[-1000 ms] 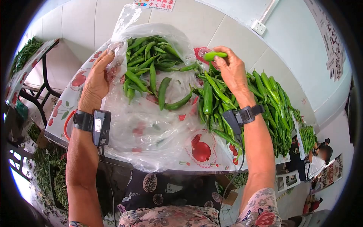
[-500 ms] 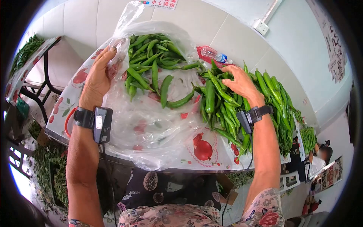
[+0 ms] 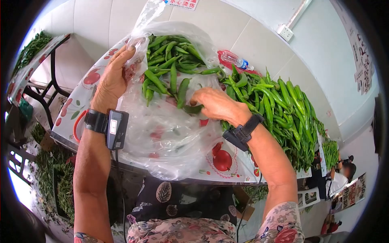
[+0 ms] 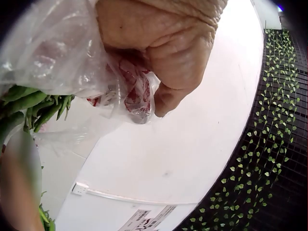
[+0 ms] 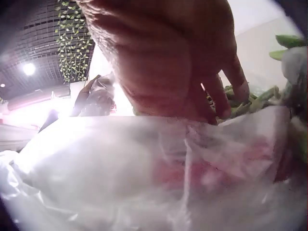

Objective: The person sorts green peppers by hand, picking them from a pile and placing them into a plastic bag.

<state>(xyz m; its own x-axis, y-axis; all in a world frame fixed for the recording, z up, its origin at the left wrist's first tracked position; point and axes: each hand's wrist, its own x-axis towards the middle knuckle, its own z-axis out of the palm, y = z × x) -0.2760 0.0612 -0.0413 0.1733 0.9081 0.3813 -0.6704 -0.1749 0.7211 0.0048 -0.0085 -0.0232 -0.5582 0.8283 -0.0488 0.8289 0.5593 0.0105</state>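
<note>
My left hand grips the gathered edge of a clear plastic bag on its left side; the left wrist view shows the fingers curled round the crumpled plastic. Dark green peppers fill the bag's mouth, and a few lie loose on its near part. My right hand is over the bag, its thumb and fingers pinching a green pepper whose right half the hand hides. In the right wrist view the fingertips of the right hand drop behind the bag plastic.
A big heap of brighter green peppers covers the table's right side. Behind it lies a clear bottle on red material. Cherry-printed cloth shows along the front edge. A wall socket is behind.
My right hand held a pepper near the bottle, was over the right heap without it, then swung left to the loose pepper on the bag. My left hand still holds the bag.
</note>
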